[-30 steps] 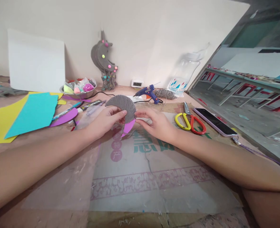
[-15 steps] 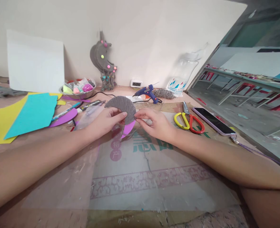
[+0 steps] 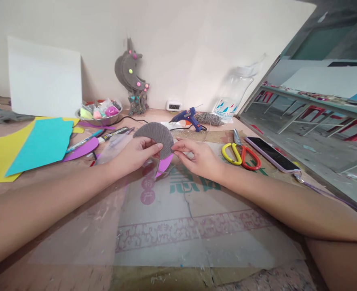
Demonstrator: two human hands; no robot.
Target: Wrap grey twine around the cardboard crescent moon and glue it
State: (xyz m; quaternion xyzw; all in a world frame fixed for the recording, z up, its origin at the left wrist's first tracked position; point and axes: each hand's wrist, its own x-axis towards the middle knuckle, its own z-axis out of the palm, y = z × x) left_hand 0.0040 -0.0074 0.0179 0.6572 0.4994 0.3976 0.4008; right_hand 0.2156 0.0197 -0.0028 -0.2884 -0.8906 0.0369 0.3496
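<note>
While the left hand clasps the yarn-wrapped crescent between thumb and fingers, apparently for steadiness | right hand pinches grey yarn at its outer rim, likely for tension | crescent raised near plastic sheet's far edge, purple tip nearward

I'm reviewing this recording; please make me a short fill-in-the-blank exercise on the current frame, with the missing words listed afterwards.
1. The right hand is at the edge of the crescent, while the thumb of the ____ hand lies across its grey face.
2. The crescent's lower tip, not covered in grey, is coloured ____.
3. The scissors have one orange-red handle and one ____ handle.
4. The glue gun beyond the hands has a ____ body.

Missing words: left; purple; yellow; blue.
</note>
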